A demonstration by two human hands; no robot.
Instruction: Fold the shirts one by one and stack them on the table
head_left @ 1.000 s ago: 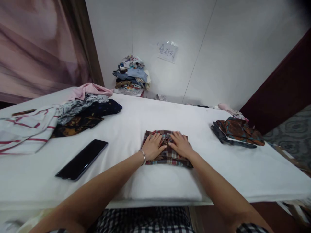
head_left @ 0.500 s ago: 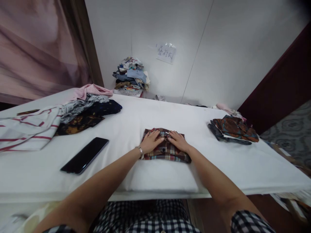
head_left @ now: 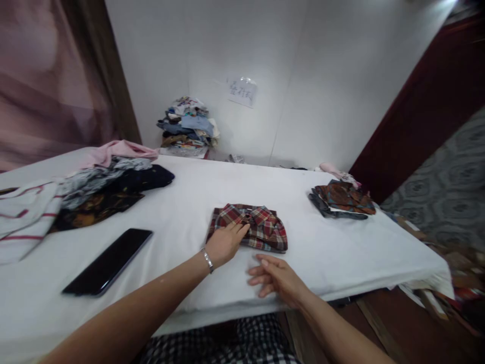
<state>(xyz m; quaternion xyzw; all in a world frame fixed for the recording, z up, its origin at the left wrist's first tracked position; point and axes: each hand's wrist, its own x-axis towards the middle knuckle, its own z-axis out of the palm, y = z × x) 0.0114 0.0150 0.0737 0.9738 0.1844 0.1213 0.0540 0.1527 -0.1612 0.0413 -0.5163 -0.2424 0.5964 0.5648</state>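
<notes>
While L hand (head_left: 223, 243) lies flat on folded plaid shirt (head_left: 261, 230) | R hand (head_left: 275, 277) open, holds nothing

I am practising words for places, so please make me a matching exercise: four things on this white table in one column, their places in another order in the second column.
Things:
1. plaid shirt
2. black phone
3. left hand
4. right hand

Places:
a. on the bare sheet near the table's front edge, apart from the shirt
b. left part of the table, lying flat
c. folded, middle of the table
d. resting on the shirt's left front corner

Pairs: 1-c, 2-b, 3-d, 4-a
</notes>
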